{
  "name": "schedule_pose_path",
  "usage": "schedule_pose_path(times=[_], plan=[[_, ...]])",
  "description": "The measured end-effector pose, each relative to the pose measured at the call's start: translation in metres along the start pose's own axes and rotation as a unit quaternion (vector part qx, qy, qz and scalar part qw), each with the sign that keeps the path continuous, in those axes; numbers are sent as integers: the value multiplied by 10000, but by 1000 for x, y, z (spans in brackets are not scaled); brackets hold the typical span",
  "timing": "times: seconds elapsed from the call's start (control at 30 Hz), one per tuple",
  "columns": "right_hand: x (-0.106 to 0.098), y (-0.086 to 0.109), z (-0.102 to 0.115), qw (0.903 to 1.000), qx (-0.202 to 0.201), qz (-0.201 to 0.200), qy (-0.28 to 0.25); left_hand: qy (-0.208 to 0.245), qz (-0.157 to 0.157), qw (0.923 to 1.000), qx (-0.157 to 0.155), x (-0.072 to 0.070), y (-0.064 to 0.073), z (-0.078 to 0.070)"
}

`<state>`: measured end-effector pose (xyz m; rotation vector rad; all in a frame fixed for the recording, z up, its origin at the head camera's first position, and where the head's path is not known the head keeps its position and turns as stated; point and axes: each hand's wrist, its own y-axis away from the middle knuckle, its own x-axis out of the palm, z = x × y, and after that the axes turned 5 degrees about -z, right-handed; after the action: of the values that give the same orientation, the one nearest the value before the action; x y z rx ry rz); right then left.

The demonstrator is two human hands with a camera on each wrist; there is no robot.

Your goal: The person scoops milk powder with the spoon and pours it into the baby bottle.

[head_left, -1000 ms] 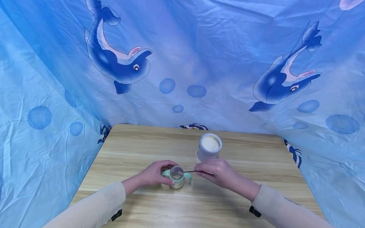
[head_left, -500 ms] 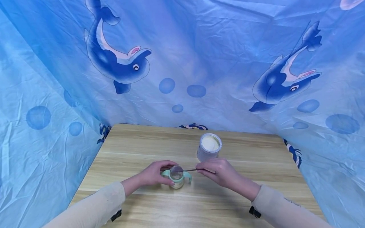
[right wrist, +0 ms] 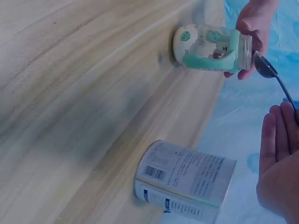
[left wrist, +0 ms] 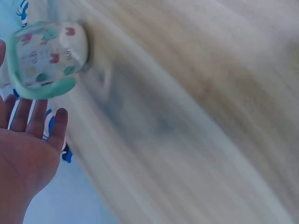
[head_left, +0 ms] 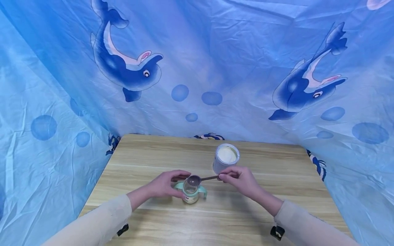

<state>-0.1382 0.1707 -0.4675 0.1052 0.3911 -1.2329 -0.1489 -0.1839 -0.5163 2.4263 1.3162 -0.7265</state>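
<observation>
A clear baby bottle (head_left: 191,198) with mint-green handles and printed figures stands upright on the table. My left hand (head_left: 166,184) holds it from the left, thumb in front and fingers behind. In the left wrist view, that hand's fingers (left wrist: 35,116) reach toward the bottle (left wrist: 46,56). My right hand (head_left: 241,179) pinches the handle of a dark metal spoon (head_left: 210,177). The spoon's bowl (right wrist: 265,65) is right at the bottle's uncapped mouth and looks bare. Behind the right hand stands an open can of pale powder (head_left: 227,154), its printed side (right wrist: 187,177) showing in the right wrist view.
The wood-grain table (head_left: 154,153) carries the bottle and the can. A blue cloth curtain (head_left: 197,51) with printed dolphins hangs behind it and at both sides. The can stands close to the right hand.
My right hand has lifted and turned the spoon, so its bowl came up out of the bottle's mouth to just above the rim. The left hand shifted slightly left; bottle and can stayed.
</observation>
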Motion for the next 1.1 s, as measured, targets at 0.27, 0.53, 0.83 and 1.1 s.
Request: schedule_pose_path(times=[0.27, 0.53, 0.83, 1.1], plan=[[-20, -1, -6, 9909, 667, -355, -1112, -60, 70, 9997, 211, -19, -22, -18], [-48, 0, -9, 9867, 915, -843, -1046, -259, 73, 9989, 377, -27, -60, -33], [-81, -6, -18, 9859, 664, -1426, -571, -507, 138, 9980, 338, -21, -108, -45], [-98, -12, -26, 9855, 372, -1658, 27, -753, 206, 9962, 394, -12, -144, -52]])
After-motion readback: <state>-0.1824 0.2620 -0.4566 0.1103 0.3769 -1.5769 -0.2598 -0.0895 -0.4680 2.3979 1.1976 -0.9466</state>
